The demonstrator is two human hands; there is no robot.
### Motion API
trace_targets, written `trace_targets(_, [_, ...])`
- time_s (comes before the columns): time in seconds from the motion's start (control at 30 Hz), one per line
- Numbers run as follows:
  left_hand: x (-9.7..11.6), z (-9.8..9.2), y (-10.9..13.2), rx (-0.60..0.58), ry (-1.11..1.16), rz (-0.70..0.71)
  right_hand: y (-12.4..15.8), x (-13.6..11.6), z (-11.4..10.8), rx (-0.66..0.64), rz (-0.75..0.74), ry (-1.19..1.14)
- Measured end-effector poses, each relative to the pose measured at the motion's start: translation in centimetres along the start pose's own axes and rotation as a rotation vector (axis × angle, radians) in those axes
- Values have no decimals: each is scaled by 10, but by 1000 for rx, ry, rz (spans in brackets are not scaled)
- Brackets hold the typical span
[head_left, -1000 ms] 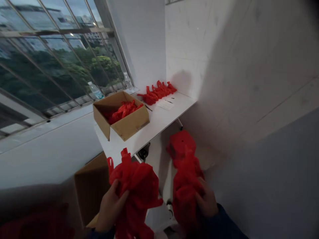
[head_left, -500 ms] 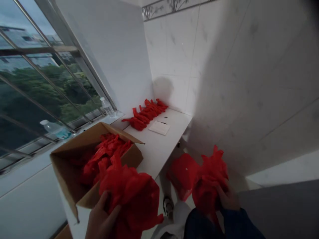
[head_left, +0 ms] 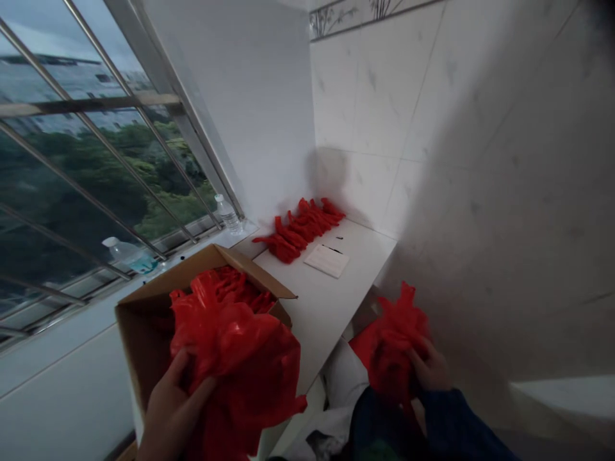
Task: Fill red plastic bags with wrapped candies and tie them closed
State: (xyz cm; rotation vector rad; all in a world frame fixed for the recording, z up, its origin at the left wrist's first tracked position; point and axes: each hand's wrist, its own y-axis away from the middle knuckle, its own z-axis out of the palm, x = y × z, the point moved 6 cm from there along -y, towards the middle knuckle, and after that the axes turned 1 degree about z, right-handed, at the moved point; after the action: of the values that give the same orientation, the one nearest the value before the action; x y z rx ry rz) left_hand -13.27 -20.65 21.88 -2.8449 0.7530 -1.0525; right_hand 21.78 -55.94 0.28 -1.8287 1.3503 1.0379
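Fingers (head_left: 180, 366) of both hands (head_left: 169, 406) (head_left: 435, 371) clamp red bags (head_left: 250, 371); right bag (head_left: 394, 342) upright, tip (head_left: 407, 293) up.

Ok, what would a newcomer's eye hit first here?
A large red plastic-bag bundle in the left hand, by the cardboard box, and a smaller red bundle in the right hand. Next, the row of red bags on the white table, along the wall, then the barred window at upper left.

The left hand (head_left: 175, 397) sits at the near side of the box (head_left: 258, 272), thumb and fingers pinched; the right hand (head_left: 430, 368), well right of the box, grips likewise, its sleeve (head_left: 456, 419) slanting away
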Motion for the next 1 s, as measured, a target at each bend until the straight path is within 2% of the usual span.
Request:
trace_targets(0.17, [-26, -5, -22, -31, 157, -169, -37, -46, 32, -80, -111, -44])
trace_targets(0.27, [-25, -1, -48, -57, 290, -202, -64, -69, 55, -161, -188, -73])
trace_targets(0.33, [-14, 5, -69, -85, 358, -193, -89, -83, 73, -208, -230, -80])
trace_targets(0.43, [22, 19, -110, -139, 393, -95, -139, -100, 104, -262, -268, -71])
trace_targets(0.53, [61, 48, -165, -193, 416, 4, -207, -113, 143, -306, -307, -60])
trace_targets(0.6, [82, 81, -210, -228, 445, 34, -263, -123, 174, -342, -352, -60])
trace_targets(0.7, [101, 153, -291, -286, 431, 46, -361, -143, 229, -402, -446, -55])
trace_targets(0.8, [104, 237, -382, -278, 316, -33, -465, -172, 288, -458, -553, -28])
trace_targets(0.87, [101, 290, -441, -215, 251, -110, -527, -195, 328, -504, -618, -1])
trace_targets(0.93, [97, 335, -490, -139, 175, -191, -579, -218, 366, -555, -665, 35])
trace_targets(1.0, [96, 375, -527, -87, 115, -252, -618, -235, 403, -601, -689, 85])
